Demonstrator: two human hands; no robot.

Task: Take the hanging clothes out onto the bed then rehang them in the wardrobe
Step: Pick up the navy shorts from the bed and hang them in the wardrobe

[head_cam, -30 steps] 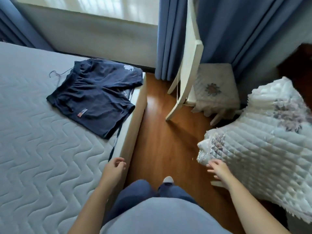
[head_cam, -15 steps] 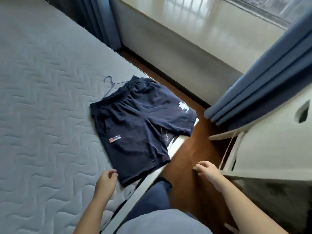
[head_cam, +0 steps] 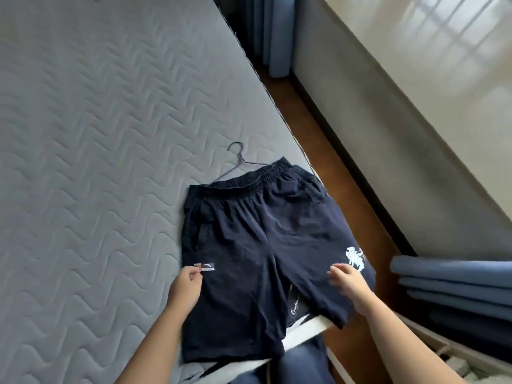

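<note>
Head view: you look down at the corner of a bed [head_cam: 91, 167], its quilted grey mattress spreading wide and bare toward 10 o'clock. The bed's edge runs from 12 o'clock down to 5 o'clock, with a narrow strip of wooden floor [head_cam: 329, 151] beside it and a pale wall [head_cam: 401, 128] beyond. Blue curtains [head_cam: 454, 284] bunch at 3 o'clock. Dark navy shorts [head_cam: 257, 245] lie flat at the corner on a thin wire hanger [head_cam: 235, 159], one leg overhanging the edge. Your left hand [head_cam: 185, 284] pinches the left hem, fingers narrow; your right hand [head_cam: 349, 284] rests spread on the right leg.
</note>
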